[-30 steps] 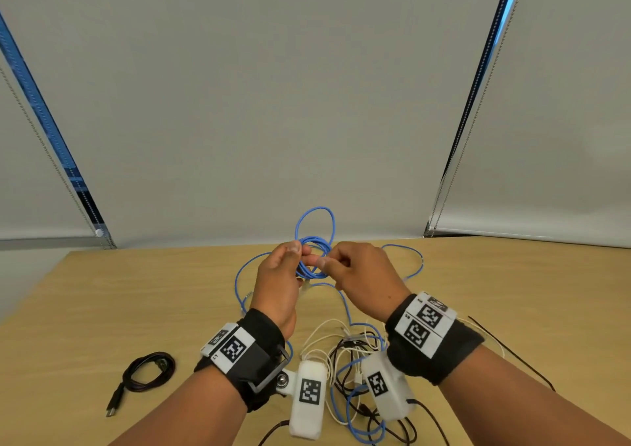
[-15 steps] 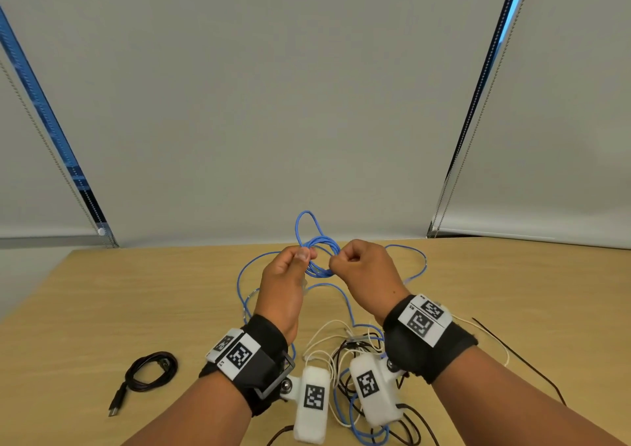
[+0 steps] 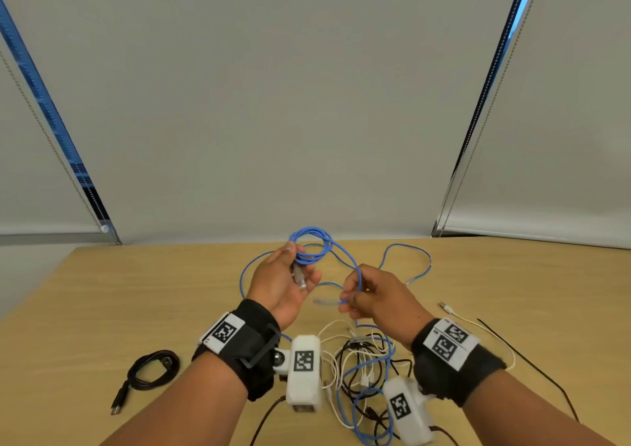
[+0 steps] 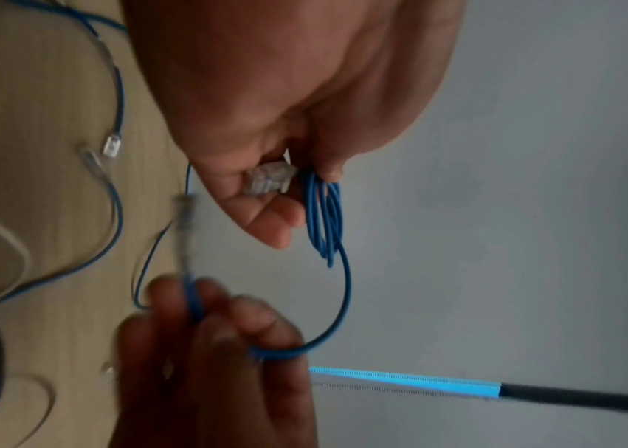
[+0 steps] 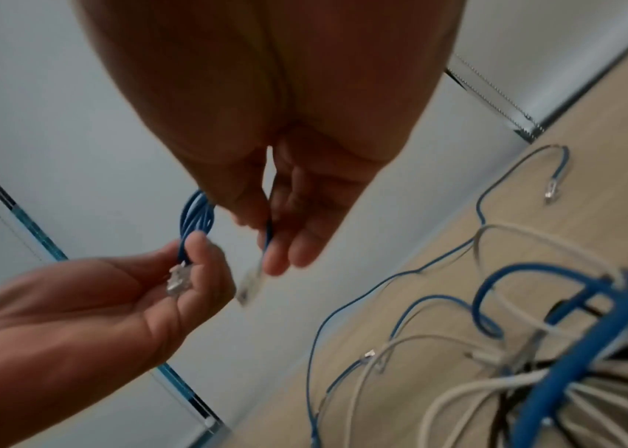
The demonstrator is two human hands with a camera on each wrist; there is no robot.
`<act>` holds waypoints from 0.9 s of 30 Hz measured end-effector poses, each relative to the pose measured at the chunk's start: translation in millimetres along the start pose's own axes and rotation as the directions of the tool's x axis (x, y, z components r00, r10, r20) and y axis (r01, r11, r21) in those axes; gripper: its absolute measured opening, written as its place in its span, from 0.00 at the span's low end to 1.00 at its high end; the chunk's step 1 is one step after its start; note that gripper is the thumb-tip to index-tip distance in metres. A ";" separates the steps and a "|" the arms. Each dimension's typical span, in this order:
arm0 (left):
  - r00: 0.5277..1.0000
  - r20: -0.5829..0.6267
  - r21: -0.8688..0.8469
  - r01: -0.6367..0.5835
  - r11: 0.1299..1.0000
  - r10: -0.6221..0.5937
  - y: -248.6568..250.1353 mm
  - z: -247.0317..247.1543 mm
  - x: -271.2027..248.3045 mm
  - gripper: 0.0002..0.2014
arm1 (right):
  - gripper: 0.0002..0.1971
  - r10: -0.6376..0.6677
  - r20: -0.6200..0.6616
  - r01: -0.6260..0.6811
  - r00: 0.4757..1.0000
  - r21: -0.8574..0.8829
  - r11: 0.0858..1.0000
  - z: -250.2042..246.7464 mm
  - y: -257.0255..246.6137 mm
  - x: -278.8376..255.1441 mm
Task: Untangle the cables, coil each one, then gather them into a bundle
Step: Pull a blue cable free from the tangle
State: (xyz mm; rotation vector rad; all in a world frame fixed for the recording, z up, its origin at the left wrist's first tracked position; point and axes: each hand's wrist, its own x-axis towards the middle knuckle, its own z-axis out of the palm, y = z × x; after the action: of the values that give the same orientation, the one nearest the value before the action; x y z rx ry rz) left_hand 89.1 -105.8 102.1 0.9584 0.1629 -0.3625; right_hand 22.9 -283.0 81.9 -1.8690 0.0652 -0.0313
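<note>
A thin blue network cable (image 3: 310,246) is wound into a small coil that my left hand (image 3: 300,261) holds above the table, thumb pressed on the loops, with one clear plug (image 3: 300,280) lying in the palm. In the left wrist view the coil (image 4: 325,218) hangs off the fingertips beside that plug (image 4: 270,182). My right hand (image 3: 351,300) pinches the same cable's free end just behind its other clear plug (image 3: 324,303), a short way right of and below the coil. The right wrist view shows this pinch (image 5: 268,239).
A tangle of white, black and blue cables (image 3: 362,370) lies on the wooden table (image 3: 136,292) under my wrists. A coiled black USB cable (image 3: 153,370) rests at the left. Another blue cable (image 3: 409,254), a white lead (image 3: 450,310) and a thin black wire (image 3: 529,363) trail to the right.
My hands, close together at the coil before, have parted. The right hand has drawn the cable's free end down and toward me, while the left keeps the coil raised.
</note>
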 end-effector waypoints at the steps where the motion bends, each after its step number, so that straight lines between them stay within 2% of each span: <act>1: 0.999 0.020 0.030 0.037 0.999 -0.038 -4.1 1.7 -2.6 0.13 | 0.06 -0.020 -0.064 0.022 0.998 0.037 0.999 3.8 0.4 1.4; 4: 0.999 0.026 0.108 0.039 0.993 -0.042 -11.3 5.4 -7.2 0.14 | 0.07 -0.017 -0.235 0.071 0.972 0.222 0.972 11.1 -1.5 3.8; 7: 0.999 0.015 0.150 -0.035 0.988 0.033 -14.6 6.8 -10.1 0.14 | 0.08 0.056 -0.343 0.119 0.938 0.468 0.876 12.3 -4.1 2.9; 10: 0.998 0.035 0.073 -0.061 0.995 0.059 -16.7 7.0 -13.8 0.14 | 0.08 0.125 -0.292 0.115 0.948 0.682 0.723 13.2 -5.8 0.7; 13: 0.993 0.103 0.039 -0.055 0.998 0.051 -20.0 10.7 -18.6 0.13 | 0.08 0.124 -0.210 0.081 0.970 0.756 0.650 19.5 -8.8 1.2; 15: 0.987 0.149 0.078 -0.079 0.994 0.067 -23.5 12.5 -21.7 0.13 | 0.09 0.097 -0.212 0.081 0.972 0.695 0.714 26.6 -11.5 3.0; 17: 0.979 0.169 0.136 -0.139 0.981 0.115 -24.9 11.7 -23.1 0.14 | 0.09 0.060 -0.244 0.072 0.968 0.497 0.865 30.4 -12.6 3.6; 19: 0.972 0.149 0.172 -0.209 0.963 0.184 -21.9 8.2 -21.1 0.13 | 0.13 0.026 -0.208 0.036 0.978 0.292 0.956 28.6 -12.6 2.2; 21: 0.960 0.106 0.255 -0.277 0.926 0.257 -15.9 1.2 -15.7 0.12 | 0.20 0.019 -0.184 0.012 0.983 0.163 0.986 22.3 -13.6 -0.1; 24: 0.931 0.083 0.469 -0.352 0.810 0.356 -10.5 -9.2 -6.5 0.13 | 0.20 -0.149 -0.307 0.152 0.940 -0.014 0.988 10.6 -24.3 -0.1; 25: 0.921 0.102 0.520 -0.372 0.769 0.376 -11.2 -10.7 -5.1 0.13 | 0.17 -0.205 -0.281 0.188 0.938 -0.085 0.978 8.9 -30.1 1.3; 27: 0.908 0.159 0.581 -0.403 0.707 0.387 -15.0 -10.3 -5.2 0.12 | 0.12 -0.224 -0.130 0.175 0.966 -0.308 0.935 10.5 -41.3 6.2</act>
State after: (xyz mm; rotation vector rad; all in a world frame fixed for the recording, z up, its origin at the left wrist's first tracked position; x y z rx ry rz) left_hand 78.9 -104.0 86.2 1.5921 -0.2047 -0.0108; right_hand 30.8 -261.3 118.2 -2.1626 -0.0093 -0.3329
